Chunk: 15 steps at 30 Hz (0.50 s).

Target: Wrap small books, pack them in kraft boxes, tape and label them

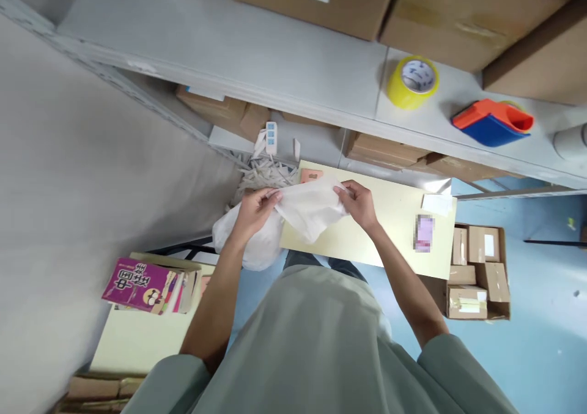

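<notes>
A thin white plastic bag (312, 209) is stretched between my two hands, over the left part of the pale yellow table (389, 236). My left hand (257, 209) pinches its left corner between thumb and fingers. At the upper right edge, my right hand (358, 203) grips it in the same way. The bag hangs down in a point at its middle and looks flat. Behind it, an orange-pink card or booklet (312, 175) lies partly covered on the table. A bulging white plastic sack (261, 249) stands below my left hand.
White paper strips (266, 175) heap beside a power strip (271, 137). Yellow tape (413, 82) and a red-blue tape dispenser (493, 122) sit on the shelf (229, 41). A blurred purple item (424, 233) and white paper (437, 203) lie rightward. Books (142, 284) are left; a carton (504, 292) holds boxes.
</notes>
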Tool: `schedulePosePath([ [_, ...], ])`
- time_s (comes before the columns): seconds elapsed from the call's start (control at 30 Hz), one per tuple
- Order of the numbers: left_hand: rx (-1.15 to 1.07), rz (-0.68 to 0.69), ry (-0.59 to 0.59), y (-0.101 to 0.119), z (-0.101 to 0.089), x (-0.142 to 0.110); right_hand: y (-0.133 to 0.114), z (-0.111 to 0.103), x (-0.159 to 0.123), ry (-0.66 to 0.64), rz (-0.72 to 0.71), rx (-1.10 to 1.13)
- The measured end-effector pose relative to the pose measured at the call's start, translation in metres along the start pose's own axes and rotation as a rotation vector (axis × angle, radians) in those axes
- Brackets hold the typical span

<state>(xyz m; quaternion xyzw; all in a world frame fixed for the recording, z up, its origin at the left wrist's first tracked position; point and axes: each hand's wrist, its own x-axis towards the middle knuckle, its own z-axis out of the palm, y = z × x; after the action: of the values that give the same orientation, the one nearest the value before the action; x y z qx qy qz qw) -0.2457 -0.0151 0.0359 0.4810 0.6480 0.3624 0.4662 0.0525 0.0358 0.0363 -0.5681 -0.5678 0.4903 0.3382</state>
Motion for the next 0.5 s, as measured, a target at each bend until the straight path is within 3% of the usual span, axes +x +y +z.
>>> schedulePosePath([
  [0.1,-0.161,-0.056,-0.011,0.017,0.063,0.007,0.023,-0.054,-0.013,0.14,0.055,0.055],
  [0.2,-0.215,-0.093,-0.252,0.032,0.131,0.009,0.048,-0.105,-0.024,0.274,0.102,0.136],
  [0.27,-0.124,-0.101,-0.436,0.038,0.176,0.005,0.065,-0.135,-0.031,0.375,0.106,0.175],
  [0.33,-0.02,-0.117,-0.539,0.04,0.218,0.001,0.083,-0.162,-0.036,0.482,0.115,0.186],
  [0.43,-0.016,-0.168,-0.569,0.035,0.263,0.0,0.108,-0.197,-0.042,0.603,0.139,0.171],
  [0.5,-0.051,-0.189,-0.553,0.031,0.279,0.004,0.124,-0.216,-0.047,0.631,0.143,0.157],
])
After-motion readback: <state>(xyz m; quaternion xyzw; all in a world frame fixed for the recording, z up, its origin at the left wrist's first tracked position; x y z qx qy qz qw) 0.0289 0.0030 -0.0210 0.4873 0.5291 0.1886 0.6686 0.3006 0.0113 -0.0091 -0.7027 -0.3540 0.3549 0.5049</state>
